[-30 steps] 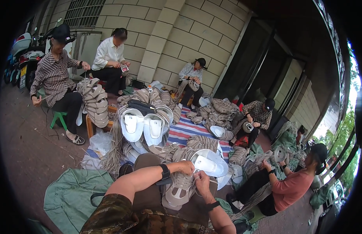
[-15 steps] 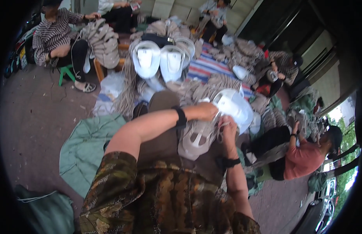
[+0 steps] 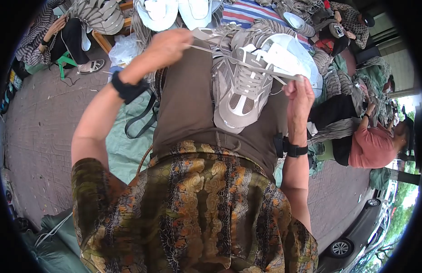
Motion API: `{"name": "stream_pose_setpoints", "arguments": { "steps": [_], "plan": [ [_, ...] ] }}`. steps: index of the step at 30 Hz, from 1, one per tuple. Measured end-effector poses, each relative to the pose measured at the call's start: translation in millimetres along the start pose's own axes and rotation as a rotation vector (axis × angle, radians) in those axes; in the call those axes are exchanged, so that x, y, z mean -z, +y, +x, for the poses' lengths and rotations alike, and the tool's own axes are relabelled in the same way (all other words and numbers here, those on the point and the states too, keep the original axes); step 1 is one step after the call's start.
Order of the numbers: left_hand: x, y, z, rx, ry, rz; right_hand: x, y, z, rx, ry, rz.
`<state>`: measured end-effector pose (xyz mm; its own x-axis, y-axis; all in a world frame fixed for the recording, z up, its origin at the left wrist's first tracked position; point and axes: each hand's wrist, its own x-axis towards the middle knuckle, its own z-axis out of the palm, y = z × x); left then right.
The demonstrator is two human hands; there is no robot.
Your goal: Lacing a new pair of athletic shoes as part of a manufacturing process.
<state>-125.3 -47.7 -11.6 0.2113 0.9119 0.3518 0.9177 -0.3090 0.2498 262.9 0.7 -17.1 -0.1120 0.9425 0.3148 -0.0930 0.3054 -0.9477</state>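
Observation:
A taupe and white sneaker (image 3: 242, 93) rests on my lap, toe toward me, its lace threaded through the eyelets. A flat grey-beige shoelace (image 3: 277, 73) is stretched above the shoe's tongue between my two hands. My left hand (image 3: 172, 45) is closed on one stretch of it, out to the left over my thigh. On the right, my right hand (image 3: 300, 93) pinches another stretch between thumb and fingertips, beside the shoe. White shoe-shaped pieces (image 3: 290, 57) lie just beyond the sneaker, next to a row of stacked taupe shoe parts (image 3: 272, 28).
More white shoe-shaped pieces (image 3: 196, 14) and a clear plastic bag (image 3: 124, 51) lie ahead. A striped sheet (image 3: 252, 12) spreads beyond. Seated people work nearby, one in a pink top (image 3: 372, 145) at right. Green cloth (image 3: 126, 145) lies to my left. A car (image 3: 356, 236) stands at lower right.
My hands have moved apart from close together at the shoe, the left outward to the left, the right slightly right. The lace is now drawn out between them. The view has tilted down.

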Motion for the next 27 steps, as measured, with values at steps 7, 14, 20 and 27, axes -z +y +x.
{"name": "stream_pose_setpoints", "arguments": {
  "steps": [7, 14, 20, 27],
  "plan": [
    [21, -97, -66, 0.165, 0.181, 0.006, -25, 38, 7, -0.174, -0.111, 0.019],
    [10, -150, -88, 0.208, 0.175, 0.021, -25, 37, 14, -0.18, -0.212, -0.247],
    [0, -189, -93, 0.246, 0.234, 0.104, -29, 39, 15, -0.197, -0.24, -0.226],
    [-24, -139, -68, 0.278, 0.085, 0.012, -26, 31, 10, -0.187, -0.246, -0.194]
  ]
}}
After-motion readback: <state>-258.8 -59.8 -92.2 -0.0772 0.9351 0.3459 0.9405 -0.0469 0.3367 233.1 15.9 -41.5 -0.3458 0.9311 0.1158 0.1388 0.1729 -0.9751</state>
